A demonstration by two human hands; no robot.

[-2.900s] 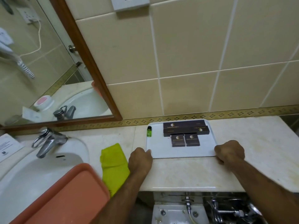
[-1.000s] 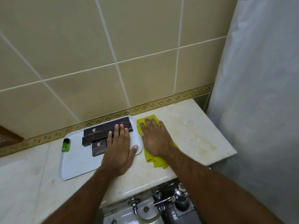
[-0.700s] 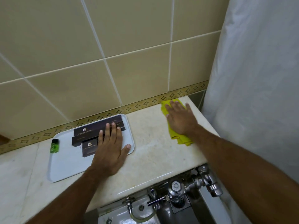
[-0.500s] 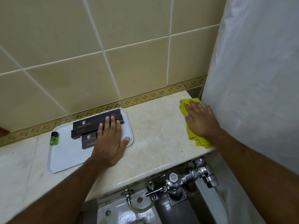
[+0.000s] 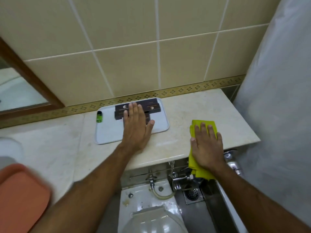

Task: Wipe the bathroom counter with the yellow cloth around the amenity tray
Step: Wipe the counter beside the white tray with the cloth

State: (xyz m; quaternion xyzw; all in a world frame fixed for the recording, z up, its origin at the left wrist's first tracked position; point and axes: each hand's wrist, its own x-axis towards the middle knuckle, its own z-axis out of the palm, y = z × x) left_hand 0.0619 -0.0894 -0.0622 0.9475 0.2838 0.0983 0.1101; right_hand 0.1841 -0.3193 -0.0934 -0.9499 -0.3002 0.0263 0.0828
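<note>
Right hand (image 5: 206,147) flat and fingers spread on the yellow cloth (image 5: 202,126), pressing it down at the front edge of the worktop (image 5: 181,105), to the right of the amenity tray (image 5: 107,133) and apart from it. The cloth's tail hangs over the worktop lip, dangling above the pipework below. Left hand (image 5: 136,126) is spread too, palm down across the tray's front half, fingers lying on the dark boxes (image 5: 151,107), so it looks like a brace to keep the tray from sliding. A small green bottle (image 5: 99,116) stands at the tray's left edge. This reads as the wiping step itself, working the open stretch on the tray's right side. The strip behind the tray against the tiled wall (image 5: 134,64) and the area to its left, toward the basin, look like the likely ground still to cover. The next stroke calls for steady downward pressure and a sweep close along the tray's rim without nudging it, gathering that hanging tail back onto the surface first.
</note>
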